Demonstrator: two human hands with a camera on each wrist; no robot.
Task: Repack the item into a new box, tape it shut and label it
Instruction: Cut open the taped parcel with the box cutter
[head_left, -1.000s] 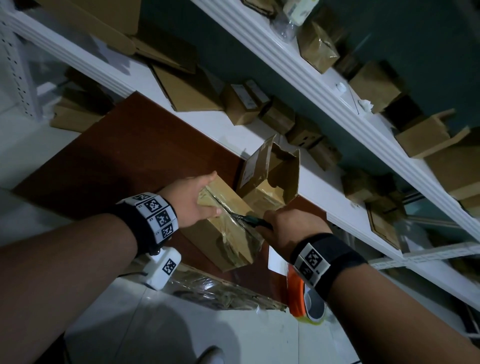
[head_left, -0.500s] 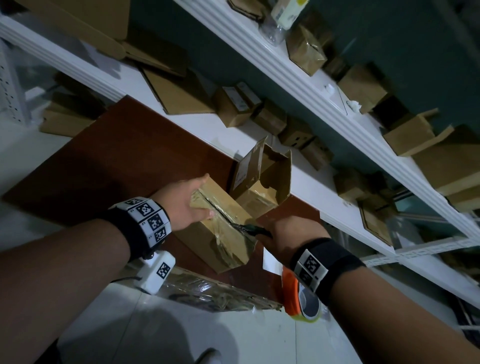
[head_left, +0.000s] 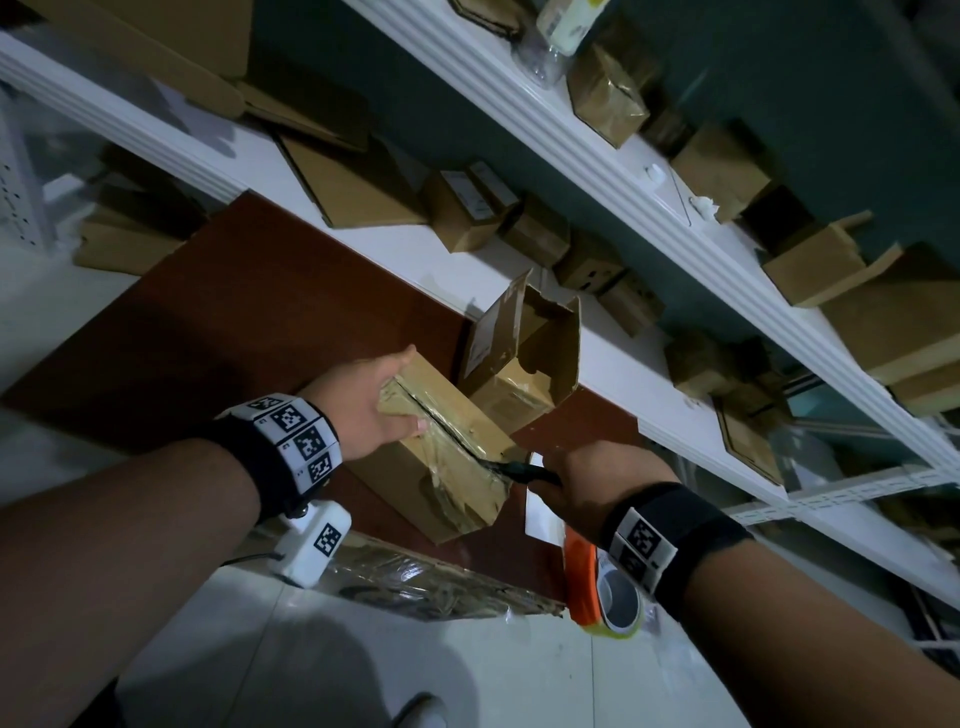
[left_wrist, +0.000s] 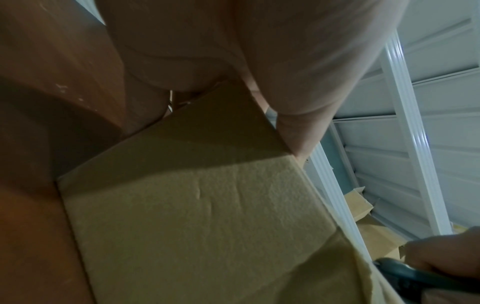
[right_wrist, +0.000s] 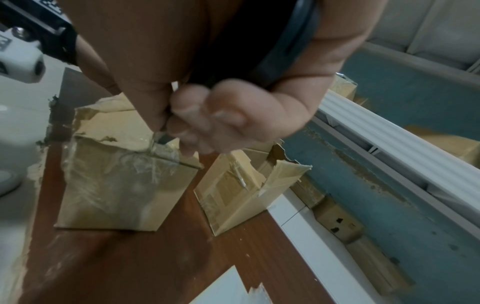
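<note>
On the reddish wooden table (head_left: 270, 332), my left hand (head_left: 363, 410) grips the crinkly taped cardboard box (head_left: 447, 457). My right hand (head_left: 592, 478) clutches dark-handled scissors (head_left: 519, 470) at its seam.

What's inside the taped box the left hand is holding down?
Hidden. The taped box is shut; only the cut seam and wrinkled tape show. The scissors in the right hand sit at its near end, left hand on top.

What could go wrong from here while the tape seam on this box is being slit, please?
The scissors are drawn toward the right hand, so a slip could nick it. The blade could cut the item inside the taped box. The left hand steadies only the far end, so the box may twist.
</note>
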